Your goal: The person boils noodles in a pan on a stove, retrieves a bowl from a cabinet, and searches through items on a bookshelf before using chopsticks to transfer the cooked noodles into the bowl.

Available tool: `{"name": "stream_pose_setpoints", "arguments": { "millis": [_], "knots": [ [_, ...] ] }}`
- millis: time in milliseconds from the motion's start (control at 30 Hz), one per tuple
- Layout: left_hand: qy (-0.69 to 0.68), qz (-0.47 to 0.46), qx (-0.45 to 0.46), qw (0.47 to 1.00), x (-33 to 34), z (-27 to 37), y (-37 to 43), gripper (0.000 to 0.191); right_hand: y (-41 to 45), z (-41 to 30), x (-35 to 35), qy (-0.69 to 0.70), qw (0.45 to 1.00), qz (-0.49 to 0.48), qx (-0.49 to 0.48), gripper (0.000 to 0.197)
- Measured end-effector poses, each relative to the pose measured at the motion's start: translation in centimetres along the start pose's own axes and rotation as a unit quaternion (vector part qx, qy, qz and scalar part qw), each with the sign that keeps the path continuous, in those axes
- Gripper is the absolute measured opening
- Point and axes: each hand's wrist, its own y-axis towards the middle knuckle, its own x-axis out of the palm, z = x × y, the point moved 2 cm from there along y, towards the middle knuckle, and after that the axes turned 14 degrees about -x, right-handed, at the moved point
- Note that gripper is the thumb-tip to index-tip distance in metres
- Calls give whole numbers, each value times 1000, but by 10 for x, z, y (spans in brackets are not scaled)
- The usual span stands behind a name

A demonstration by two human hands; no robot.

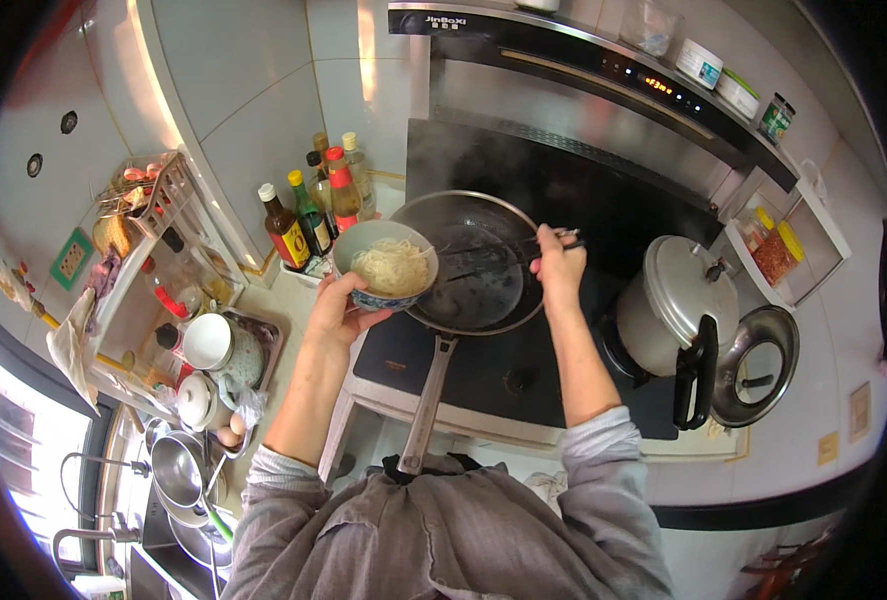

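Note:
My left hand (341, 306) holds a patterned ceramic bowl (344, 251) by its rim and side, and pale thin noodles (393, 267) lie in it. The bowl overlaps the left edge of a dark frying pan (481, 296) on the stove. Over the pan's right rim, my right hand (560, 259) is closed on the handle end of a dark, slender utensil (481, 257), whose exact kind I cannot tell. It reaches into the pan, where liquid shows on the bottom and steam rises. The pan's long metal handle (428, 401) points towards my body.
A pressure cooker (668, 307) stands on the right burner, beside a metal lid (785, 360). Sauce bottles (312, 214) stand behind the bowl. At left are a white bowl (208, 341), a lidded pot (197, 403), eggs (229, 436) and a sink (181, 555). The range hood (601, 67) hangs above.

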Motion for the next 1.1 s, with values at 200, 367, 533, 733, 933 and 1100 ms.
{"name": "stream_pose_setpoints", "arguments": {
  "millis": [200,367,533,733,933,1100],
  "knots": [
    [-2,-2,-10,1000,2,0,-5,55,-34,20,9,187,967,55,167,19],
    [-4,18,-11,1000,6,-6,-11,52,-31,-23,20,215,975,-6,56,18],
    [-22,14,-22,999,4,-7,-12,54,-33,-80,39,139,964,-216,-63,19],
    [-48,53,1,997,-14,-8,-13,59,-6,-21,27,18,977,-131,-169,22],
    [-59,56,0,997,-32,-7,-22,56,-22,41,30,-101,977,-183,35,25],
    [-61,43,4,997,-41,-6,-29,54,22,40,5,-228,968,-106,-12,33]
  ]
}}
